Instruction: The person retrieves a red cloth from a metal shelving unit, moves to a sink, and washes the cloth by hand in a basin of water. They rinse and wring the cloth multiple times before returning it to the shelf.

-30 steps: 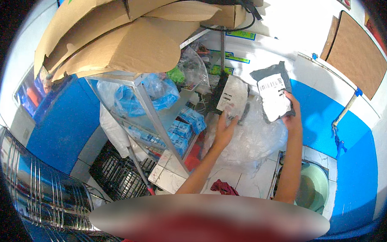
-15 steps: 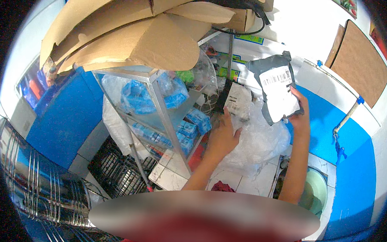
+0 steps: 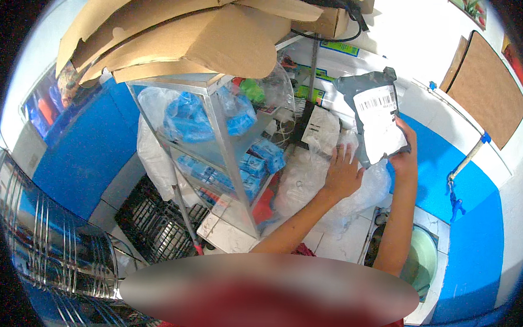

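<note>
My right hand (image 3: 404, 154) grips the lower right edge of a dark grey plastic parcel (image 3: 361, 124) and holds it up, with its large white label facing me. My left hand (image 3: 343, 175) lies with fingers stretched out on a heap of clear plastic wrapping (image 3: 300, 179) on the tiled counter, beside the parcel's lower corner. It holds nothing that I can see. Just beyond its fingertips is a second parcel (image 3: 322, 130), dark with a white label, partly under clear plastic.
A metal-framed glass cabinet (image 3: 229, 168) with blue packs stands left of the counter, topped by cardboard (image 3: 219, 41). A black crate (image 3: 164, 229) lies on the floor. At right are a green basin (image 3: 422, 258) and a wall pipe with a blue tap (image 3: 456, 205).
My left hand has moved right, from the second parcel's edge onto the clear wrapping near the held parcel. The right hand keeps the parcel nearly in place.
</note>
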